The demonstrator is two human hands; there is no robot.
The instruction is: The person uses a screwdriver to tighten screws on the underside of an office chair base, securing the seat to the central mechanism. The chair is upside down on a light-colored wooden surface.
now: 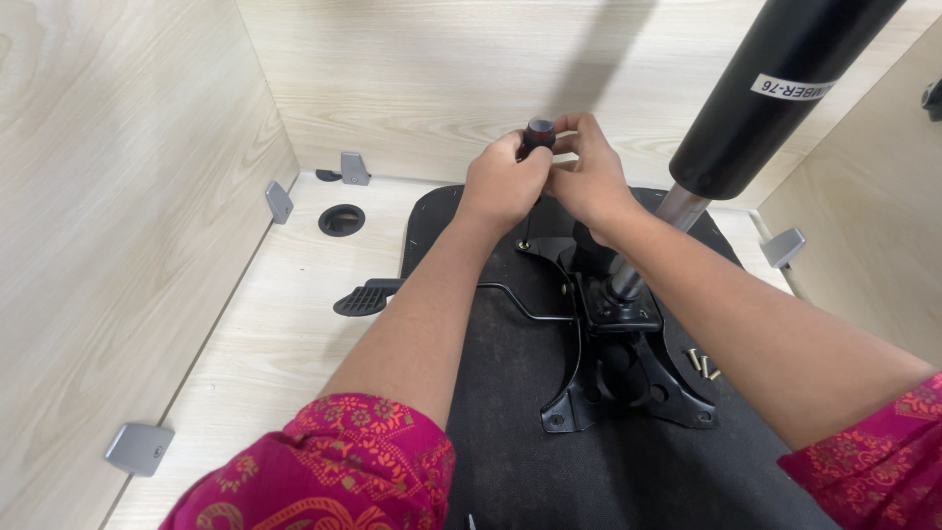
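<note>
Pale wood-grain panels wall in the table (285, 324) on three sides, and both bare hands meet above its far part. The left hand (502, 186) and the right hand (587, 177) are pressed close together, fingers of both wrapped around a dark tool handle (539, 132) with a reddish band, which stands roughly upright between them; each hand's grip is closed on that handle, and only its rounded top shows. Beneath the hands lies a black seat pad (510, 393), flat on the table, and on it sits a black metal chair mechanism plate (613, 363) with splayed arms and bolt holes at their ends. A thin bent lever rod (515, 294) runs from the plate out to the left and ends in a ribbed black paddle (365, 297) that overhangs the pad's edge. A black gas-lift cylinder (775, 88) with a white label rises from the plate toward the upper right, its shiny steel piston (653, 245) seated in the plate's centre, just beside the right forearm. A few loose screws (702, 365) lie on the pad just right of the plate. Grey metal brackets (139, 448) join the panels at the table's edges, and a round black cable hole (341, 219) sits near the far left corner. Magenta patterned sleeves (343, 461) cover the upper arms.
</note>
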